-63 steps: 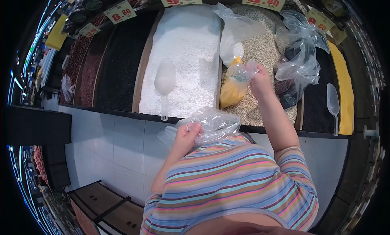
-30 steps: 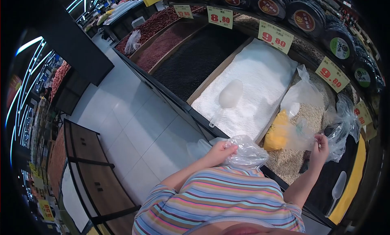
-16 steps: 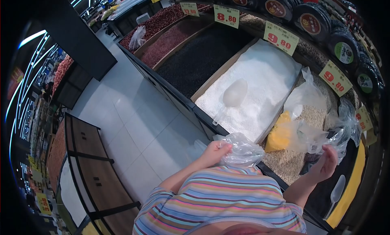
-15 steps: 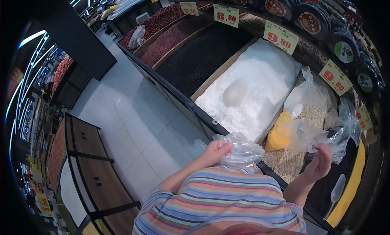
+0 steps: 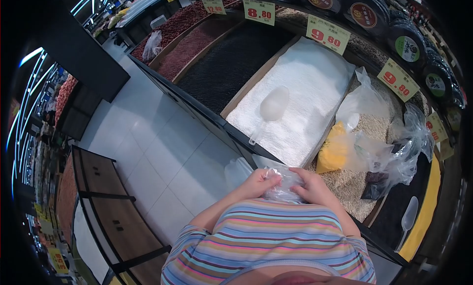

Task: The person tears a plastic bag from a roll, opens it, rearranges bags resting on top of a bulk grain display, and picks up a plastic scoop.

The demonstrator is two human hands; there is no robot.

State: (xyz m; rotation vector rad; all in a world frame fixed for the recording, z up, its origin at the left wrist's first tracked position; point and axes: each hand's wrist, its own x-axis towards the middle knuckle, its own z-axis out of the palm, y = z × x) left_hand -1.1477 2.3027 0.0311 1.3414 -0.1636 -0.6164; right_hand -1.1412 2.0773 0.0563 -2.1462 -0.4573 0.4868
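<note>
A clear plastic bag (image 5: 283, 192) is bunched up in front of my striped shirt. My left hand (image 5: 257, 183) pinches it from one side, thumb over the crumpled film. My right hand (image 5: 315, 187) closes on its other side, with thumb and fingers against the plastic. Just beyond lies a bin of white grains (image 5: 315, 83), with a translucent scoop (image 5: 274, 103) resting on top. To the right, a filled bag with yellow contents (image 5: 332, 149) and a crumpled clear bag (image 5: 411, 142) sit on a bin of tan grains (image 5: 347, 199).
Bins of black grains (image 5: 231, 63) and reddish beans (image 5: 197, 41) continue to the left. Price signs (image 5: 327, 34) and round dark packages (image 5: 363, 15) line the back. Another scoop (image 5: 409, 216) lies at the right. A tiled aisle (image 5: 157, 142) separates me from wooden bins (image 5: 111, 201).
My right hand has moved left from the bags over the tan grains to the plastic bag in my left hand. The view has shifted slightly.
</note>
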